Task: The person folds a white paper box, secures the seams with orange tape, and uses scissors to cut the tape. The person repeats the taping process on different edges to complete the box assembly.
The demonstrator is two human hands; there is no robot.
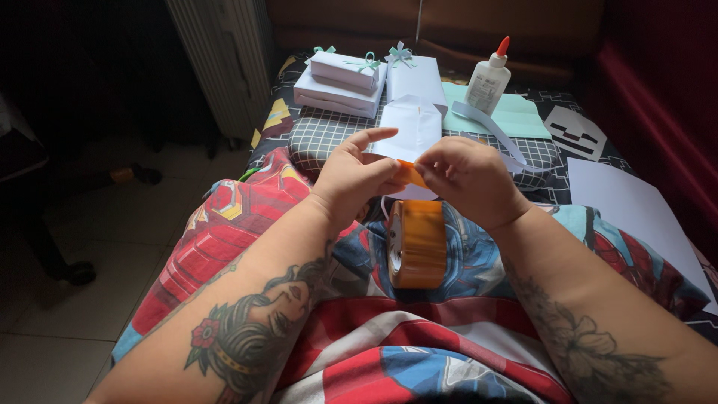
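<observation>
Tape roll [416,243], brown, lies on the lap at 6 o'clock of both hands. Left hand [351,178] and right hand [467,179] pinch one pulled tape strip [407,173] between them. Best kept taut, unstuck from itself. White paper packet [410,129] at 12 o'clock; glue bottle [487,81] at 1. Strip's free end hidden.

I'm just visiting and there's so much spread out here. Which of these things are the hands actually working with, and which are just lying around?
In use:
left hand and right hand, pinching an orange tape strip
orange tape roll below them
white folded paper just behind

Lying about:
glue bottle
wrapped white boxes with bows
green paper
white sheet
</observation>
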